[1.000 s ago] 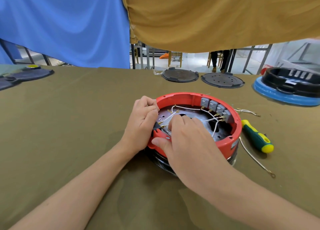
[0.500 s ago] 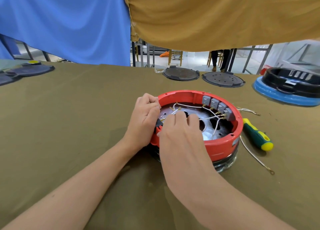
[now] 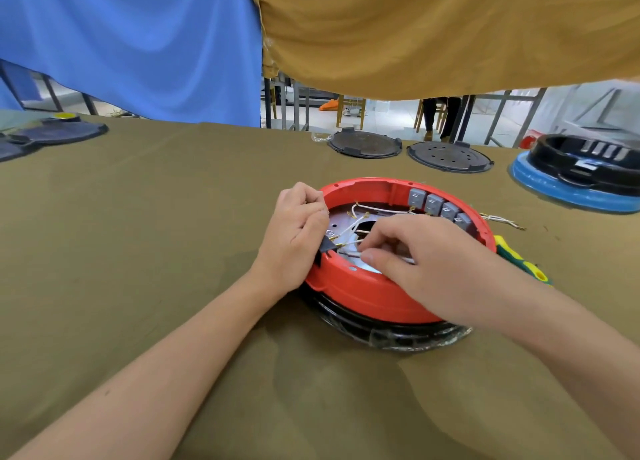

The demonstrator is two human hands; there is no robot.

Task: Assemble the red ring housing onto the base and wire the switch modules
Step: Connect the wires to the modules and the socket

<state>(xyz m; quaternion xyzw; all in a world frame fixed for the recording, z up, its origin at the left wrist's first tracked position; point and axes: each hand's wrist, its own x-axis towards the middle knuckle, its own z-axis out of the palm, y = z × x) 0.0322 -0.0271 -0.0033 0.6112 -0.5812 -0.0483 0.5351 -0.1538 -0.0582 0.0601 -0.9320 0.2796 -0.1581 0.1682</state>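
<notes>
The red ring housing (image 3: 360,297) sits on a black base (image 3: 381,333) in the middle of the olive cloth. Several grey switch modules (image 3: 440,208) line its far right inner wall, and white wires (image 3: 349,229) with brass terminals cross the plate inside. My left hand (image 3: 298,234) grips the ring's left rim at a small black part (image 3: 327,246). My right hand (image 3: 426,255) reaches over the ring from the right and pinches a white wire end beside that black part, hiding much of the inside.
A green and yellow screwdriver (image 3: 523,262) lies right of the ring, loose wires (image 3: 502,221) beyond it. Two dark round plates (image 3: 365,144) (image 3: 450,156) rest at the far edge, a blue and black unit (image 3: 585,179) at far right, and dark plates (image 3: 59,134) at far left.
My right hand shifted from the near left rim to across the ring's middle, now pinching a wire. The left hand stayed on the rim. The camera view moved slightly.
</notes>
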